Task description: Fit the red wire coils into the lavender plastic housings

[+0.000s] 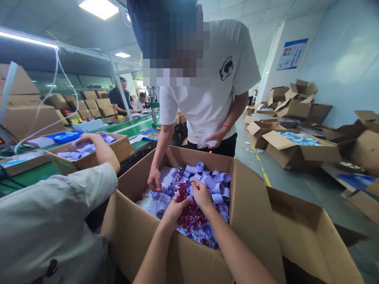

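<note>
Both my hands are inside a large cardboard box (195, 260) of pale purple plastic cylinders (217, 187). Small shiny red pieces (194, 215) lie in a heap over the cylinders. My left hand (175, 207) is closed at the red cluster, with some red pieces at its thumb and fingers. My right hand (201, 194) is just to the right, its fingers bent together in a pinch. Whatever sits between those fingertips is too small to make out. A co-worker's hand (154, 179) reaches into the same box, left of mine, near the cylinders.
Across the box stands a person in a white shirt (204, 106), holding a clear plastic bag (204, 140). At left, another person's arm (105, 152) reaches into a smaller carton (122, 148) on the green bench. Empty-looking cartons (314, 236) stand at right.
</note>
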The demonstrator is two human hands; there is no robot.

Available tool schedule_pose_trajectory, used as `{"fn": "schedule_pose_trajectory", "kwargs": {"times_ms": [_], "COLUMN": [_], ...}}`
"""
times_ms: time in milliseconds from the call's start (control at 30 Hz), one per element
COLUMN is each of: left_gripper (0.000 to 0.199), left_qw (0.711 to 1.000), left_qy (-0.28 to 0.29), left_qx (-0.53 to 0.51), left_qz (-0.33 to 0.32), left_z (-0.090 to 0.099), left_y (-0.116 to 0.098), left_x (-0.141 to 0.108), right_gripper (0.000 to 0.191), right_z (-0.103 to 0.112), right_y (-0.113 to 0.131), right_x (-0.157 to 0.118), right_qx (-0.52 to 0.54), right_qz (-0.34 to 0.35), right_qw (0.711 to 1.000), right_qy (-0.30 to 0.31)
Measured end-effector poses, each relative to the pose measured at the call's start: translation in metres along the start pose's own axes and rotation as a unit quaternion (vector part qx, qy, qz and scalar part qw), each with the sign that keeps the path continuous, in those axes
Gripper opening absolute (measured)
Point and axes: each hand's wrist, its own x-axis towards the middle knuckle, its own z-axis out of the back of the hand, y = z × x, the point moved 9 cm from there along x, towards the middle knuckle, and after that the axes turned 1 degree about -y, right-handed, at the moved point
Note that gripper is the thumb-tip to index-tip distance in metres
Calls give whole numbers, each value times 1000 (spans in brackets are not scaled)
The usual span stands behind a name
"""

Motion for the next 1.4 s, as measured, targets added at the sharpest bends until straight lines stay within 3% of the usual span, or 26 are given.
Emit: {"fn": "schedule_pose_trajectory", "kwargs": {"times_ms": [133,333,500,667,900,1167,1400], "left_gripper": [43,43,48,38,19,23,29], "left_qw": [1000,998,996,996,995,995,997], "left_qy": [18,34,87,63,28,46,32], "left_qx": [-22,-30,-17,60,98,75,60], "left_qz": [6,33,13,31,-6,-46,-42], "left_z": [-2,-4,-13,-7,-3,-3,4], "left_y": [2,7,2,8,4,3,7], "left_x": [2,4,-1,0,5,11,16], "right_gripper": [26,34,37,35,28,30,30], "right_z": [0,-33,-20,-5,0,5,4], "right_y": [-4,4,-7,-23,-21,-26,-22], "right_x": [1,-9,-6,4,7,7,7], "right_qx": [-18,162,205,221,200,167,184], "right_qz": [-16,-17,-52,-72,-40,-28,-24], "right_qw": [1000,977,976,972,978,982,980], "right_qy": [-9,137,53,-28,-47,-85,-76]}}
